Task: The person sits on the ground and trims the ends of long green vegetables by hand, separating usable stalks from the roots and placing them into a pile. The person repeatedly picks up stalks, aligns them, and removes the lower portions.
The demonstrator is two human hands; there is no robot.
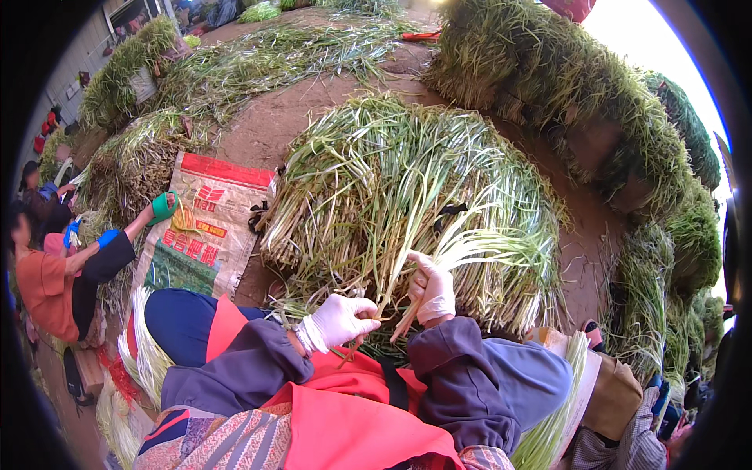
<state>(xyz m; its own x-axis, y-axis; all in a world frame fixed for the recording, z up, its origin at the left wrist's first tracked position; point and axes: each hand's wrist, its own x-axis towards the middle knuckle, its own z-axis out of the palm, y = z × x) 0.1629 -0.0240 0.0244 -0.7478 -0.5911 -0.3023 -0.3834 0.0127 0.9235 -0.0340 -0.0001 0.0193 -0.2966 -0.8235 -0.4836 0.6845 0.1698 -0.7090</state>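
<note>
My right hand [433, 289], in a thin white glove, grips a small bunch of long allium stalks [479, 249]. Their pale green leaves fan out to the right, and their bare lower ends point down past my wrist. My left hand [342, 319], gloved likewise, pinches the lower end of a stalk [385, 296] that leans up beside my right hand. Brownish strips hang below the left fingers. Just beyond both hands lies a broad heap of uncleaned stalks [364, 176], leaves away from me and pale stems toward me. A black tie [451, 212] shows on it.
A printed woven sack [205, 229] lies left of the heap, with a co-worker's green sandal [164, 208] on it. Pale stalks [147, 346] rest by my left thigh, and others [552, 405] by my right. Tall stacked stalks [564, 106] stand at the right. Co-workers sit on both sides.
</note>
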